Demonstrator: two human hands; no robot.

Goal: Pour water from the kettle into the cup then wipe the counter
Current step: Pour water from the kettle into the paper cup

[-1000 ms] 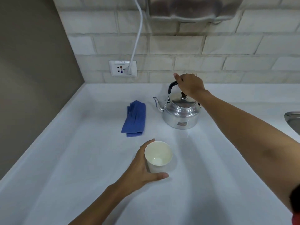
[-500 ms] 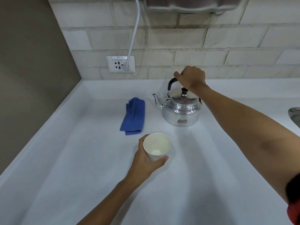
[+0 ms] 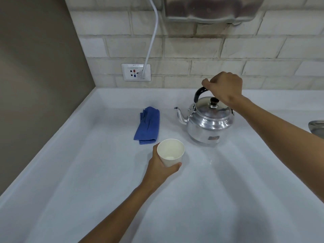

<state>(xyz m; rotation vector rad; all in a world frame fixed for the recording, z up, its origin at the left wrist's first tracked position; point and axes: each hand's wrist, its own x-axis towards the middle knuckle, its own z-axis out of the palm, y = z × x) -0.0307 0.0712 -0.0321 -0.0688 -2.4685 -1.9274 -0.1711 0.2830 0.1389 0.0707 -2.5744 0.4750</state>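
1. Kettle [image 3: 209, 122] gripped at its black handle by the right hand [image 3: 223, 87], fingers closed — base apparently on the counter [image 3: 228, 190].
2. Cup [image 3: 171, 152] at kettle's 7 o'clock, encircled by left hand [image 3: 160, 165].
3. Pour not begun — lift and tilt required.

Single head-worn view, looking forward and down

The wide-angle camera sits above the white bench [image 3: 228, 199], facing the brick wall [image 3: 192, 48] and its corner at the left; both forearms reach in from the bottom and right edges, close to the lens.
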